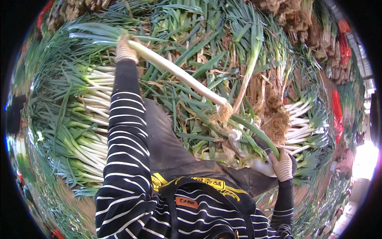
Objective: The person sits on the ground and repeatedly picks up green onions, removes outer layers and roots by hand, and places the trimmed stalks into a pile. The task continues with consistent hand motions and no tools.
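Observation:
My left hand [126, 50], in a ribbed knit glove, is stretched forward and grips a large scallion [179, 74] near where its white stalk turns to green leaves. The stalk slants down to the right, and its tan root tuft [225, 112] hangs above loose leaves over my lap. Low on the right, my right hand [282, 165], gloved too, holds a long green leaf [264, 136] that runs up towards those roots. A blurred pale strip hangs beside this hand; whether it joins the leaf I cannot tell.
Clean white-stalked scallions [95, 119] lie in rows at my left, and more [298, 125] at my right. Untrimmed scallions with matted roots [276, 125] lie ahead, right of centre. Discarded leaves [191, 119] cover the ground between my legs. Root-end stacks [298, 18] rise at the far right.

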The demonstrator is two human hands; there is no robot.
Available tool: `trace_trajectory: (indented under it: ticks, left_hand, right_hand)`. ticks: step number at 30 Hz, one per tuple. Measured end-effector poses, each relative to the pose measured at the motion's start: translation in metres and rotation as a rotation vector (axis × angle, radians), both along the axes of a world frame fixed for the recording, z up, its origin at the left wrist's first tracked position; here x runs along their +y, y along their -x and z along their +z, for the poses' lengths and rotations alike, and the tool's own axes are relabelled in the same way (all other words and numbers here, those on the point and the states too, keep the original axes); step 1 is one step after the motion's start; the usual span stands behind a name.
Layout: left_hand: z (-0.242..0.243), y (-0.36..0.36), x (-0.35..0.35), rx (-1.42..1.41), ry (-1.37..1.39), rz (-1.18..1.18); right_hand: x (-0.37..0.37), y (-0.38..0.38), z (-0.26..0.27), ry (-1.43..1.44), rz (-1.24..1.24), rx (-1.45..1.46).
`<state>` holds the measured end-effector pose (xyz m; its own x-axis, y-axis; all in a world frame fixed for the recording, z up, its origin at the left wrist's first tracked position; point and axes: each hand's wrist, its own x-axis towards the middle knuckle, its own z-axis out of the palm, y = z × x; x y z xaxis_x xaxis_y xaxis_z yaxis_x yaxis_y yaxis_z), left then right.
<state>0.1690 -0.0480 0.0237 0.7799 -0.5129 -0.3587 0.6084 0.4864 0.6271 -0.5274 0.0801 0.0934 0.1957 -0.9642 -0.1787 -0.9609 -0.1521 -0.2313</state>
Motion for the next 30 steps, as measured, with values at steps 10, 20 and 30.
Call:
trace_trajectory:
  ticks: [10, 20, 30]
  left_hand:
    - [0.050, 0.119, 0.010, 0.099, 0.208, -0.426]
    - [0.091, -0.034, 0.078, -0.432, 0.095, -0.031]
    - [0.055, -0.258, 0.151, -0.619, -0.696, 0.200]
  right_hand:
    - [-0.046, -0.238, -0.022, 0.095, 0.207, -0.867]
    - [-0.020, -0.216, -0.096, -0.480, 0.387, -0.581]
    - [-0.021, -0.174, -0.173, -0.490, 0.427, -0.421]
